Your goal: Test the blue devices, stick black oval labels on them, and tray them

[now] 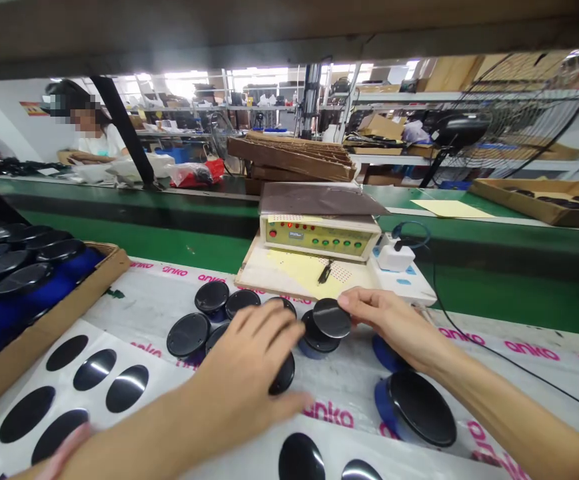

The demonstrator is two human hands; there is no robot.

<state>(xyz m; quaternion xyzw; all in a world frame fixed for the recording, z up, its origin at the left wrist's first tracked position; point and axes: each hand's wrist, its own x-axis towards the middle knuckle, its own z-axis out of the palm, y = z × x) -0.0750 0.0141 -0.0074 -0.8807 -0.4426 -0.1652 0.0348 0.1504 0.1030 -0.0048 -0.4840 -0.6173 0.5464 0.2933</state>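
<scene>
My right hand [386, 320] pinches the edge of a thin black round disc [332, 319] between thumb and fingers. The disc is above a black-topped round unit [315, 345] and partly covers it. With fingers spread, my left hand [249, 360] is over a group of similar units, hiding some of them. One unit in that group [188, 335] shows a black top on a short round body. Right of my hands stands a larger-looking unit [422, 408] with a blue side, and another blue one [389, 353] is partly hidden by my right wrist.
White sheets with black round stickers [94, 369] lie at the front. A cardboard box [114, 257] of blue units is at left. Behind are a control box with lights [319, 237], a white power strip [399, 267] with a cable, and a green conveyor [194, 243]. A co-worker [94, 137] sits beyond.
</scene>
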